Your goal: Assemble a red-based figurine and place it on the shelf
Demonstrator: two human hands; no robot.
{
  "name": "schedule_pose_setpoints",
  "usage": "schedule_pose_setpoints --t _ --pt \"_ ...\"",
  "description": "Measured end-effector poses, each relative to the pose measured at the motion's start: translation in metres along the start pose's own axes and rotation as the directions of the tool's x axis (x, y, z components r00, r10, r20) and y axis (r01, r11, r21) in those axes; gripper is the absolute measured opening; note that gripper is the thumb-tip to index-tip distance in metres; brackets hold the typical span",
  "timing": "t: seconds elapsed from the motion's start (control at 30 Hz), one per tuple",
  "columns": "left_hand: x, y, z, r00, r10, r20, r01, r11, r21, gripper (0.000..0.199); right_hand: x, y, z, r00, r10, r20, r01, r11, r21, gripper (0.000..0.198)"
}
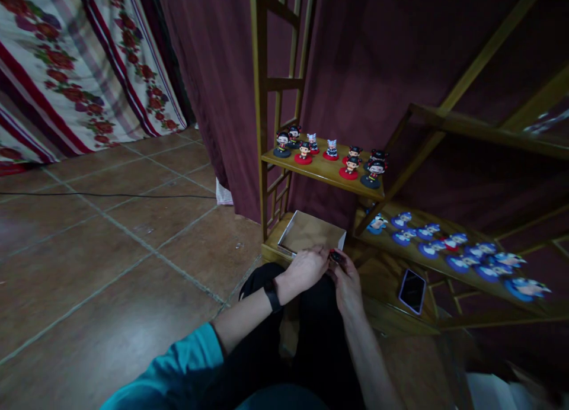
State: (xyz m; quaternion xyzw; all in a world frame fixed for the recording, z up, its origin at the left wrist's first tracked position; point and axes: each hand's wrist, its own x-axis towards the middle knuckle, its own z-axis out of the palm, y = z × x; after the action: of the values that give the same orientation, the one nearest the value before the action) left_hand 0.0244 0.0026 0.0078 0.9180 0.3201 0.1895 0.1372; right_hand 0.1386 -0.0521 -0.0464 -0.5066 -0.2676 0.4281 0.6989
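A small black-and-red figurine (336, 256) is pinched in my right hand (349, 287), mostly covered by the fingers. Beside it, my left hand (310, 269) has its fingers bent closed against the same piece; their tips are hidden. Both hands are together above my knees, at the near edge of a shallow open cardboard box (306, 231) on the low shelf. On the shelf above stand several figurines on round bases, among them a black-haired one on a red base (350, 167) and one on a dark base (282, 144).
A lower shelf at right carries several blue-based figurines (430, 247). Below it lies a phone (412, 291). Wooden uprights (260, 102) frame the shelves in front of a dark curtain (213, 90). A black cable (111, 194) crosses the tiled floor (146, 268) at left.
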Motion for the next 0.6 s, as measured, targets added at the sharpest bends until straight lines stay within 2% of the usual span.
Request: schedule_pose_setpoints --t 0.1,0.17,0.23,0.33,0.4,0.47,0.6 --pt "-0.006 -0.018 0.021 0.986 -0.166 -0.016 0.154 0.944 -0.292 0.025 0.002 0.016 -0.002 0.997 0.072 0.018 -0.071 0.996 -0.048 0.041" --pt "-0.011 -0.032 0.038 0.964 -0.264 0.026 0.243 0.844 -0.477 0.019 0.003 0.029 -0.002 0.991 0.127 0.039 -0.124 0.990 -0.066 0.042" --pt "-0.016 -0.045 0.054 0.922 -0.380 0.077 0.333 0.677 -0.656 0.018 0.005 0.042 -0.001 0.985 0.160 0.059 -0.156 0.986 -0.063 0.043" --pt "-0.022 -0.062 0.073 0.831 -0.515 0.212 0.417 0.323 -0.849 0.024 0.013 0.061 0.002 0.976 0.196 0.099 -0.193 0.980 -0.041 0.043" --pt "-0.025 -0.071 0.080 0.799 -0.536 0.275 0.429 0.187 -0.884 0.029 0.020 0.073 0.005 0.965 0.223 0.140 -0.221 0.975 -0.034 0.041" --pt "-0.027 -0.080 0.086 0.783 -0.560 0.273 0.432 0.172 -0.885 0.029 0.027 0.083 0.008 0.955 0.243 0.172 -0.240 0.970 -0.038 0.040" --pt "-0.026 -0.094 0.094 0.766 -0.608 0.206 0.437 0.258 -0.861 0.023 0.041 0.098 0.014 0.948 0.249 0.197 -0.243 0.968 -0.054 0.042"
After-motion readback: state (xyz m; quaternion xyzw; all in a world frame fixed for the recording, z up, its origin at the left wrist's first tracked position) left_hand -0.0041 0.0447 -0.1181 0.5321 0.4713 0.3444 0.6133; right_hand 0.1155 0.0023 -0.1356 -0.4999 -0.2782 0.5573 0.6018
